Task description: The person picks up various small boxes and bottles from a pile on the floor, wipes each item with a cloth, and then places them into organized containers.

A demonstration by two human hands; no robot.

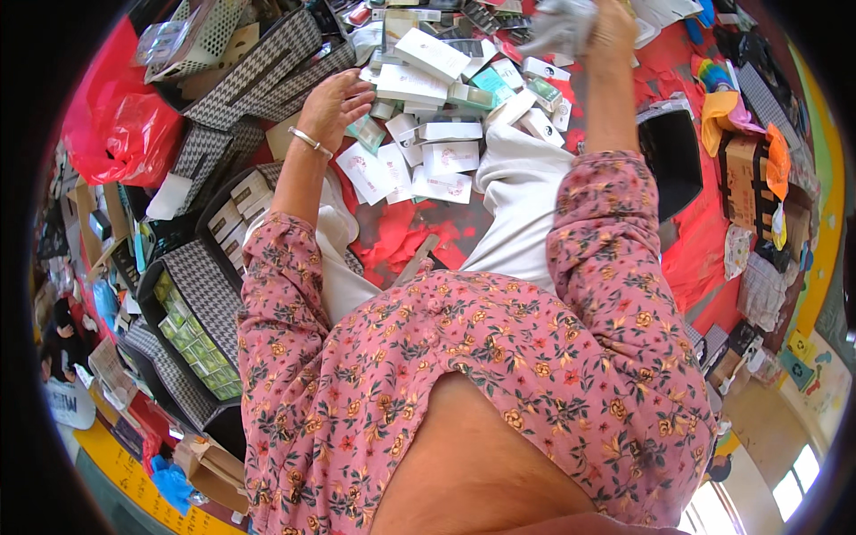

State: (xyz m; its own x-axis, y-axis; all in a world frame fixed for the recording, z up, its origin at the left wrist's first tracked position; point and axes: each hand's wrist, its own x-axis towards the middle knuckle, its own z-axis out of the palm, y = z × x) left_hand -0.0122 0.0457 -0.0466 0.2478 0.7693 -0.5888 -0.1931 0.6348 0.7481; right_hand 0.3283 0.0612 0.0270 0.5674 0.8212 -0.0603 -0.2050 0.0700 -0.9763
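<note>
Reaching forward in the head view, the person's two bare arms flank a heap of small boxes [432,55], the left elbow bent and the right arm extended straighter. The left hand [339,105] lies at the heap's left edge, fingers loosely parted and angled towards the cartons, the grip free of any object; a pale, smooth bracelet [310,141] rings its wrist. The right hand [613,31] is beyond the heap's far right side, beside a crumpled grey-white bundle [560,25], soft and wrinkled in outline. Blur hides those fingertips, so whether they pinch the bundle cannot be told; it lies just left of that hand, over the heap's far right edge. The boxes are mostly white, rigid and oblong, with some green ones among them, stacked at uneven tilts. Flat white packets [448,158] fan out along the heap's near edge, closer to the left hand than to the right. Houndstooth-patterned boxes [259,76] stand left of the heap, near a glossy red plastic bag [143,134]; an open black box [673,165] sits to its right.
</note>
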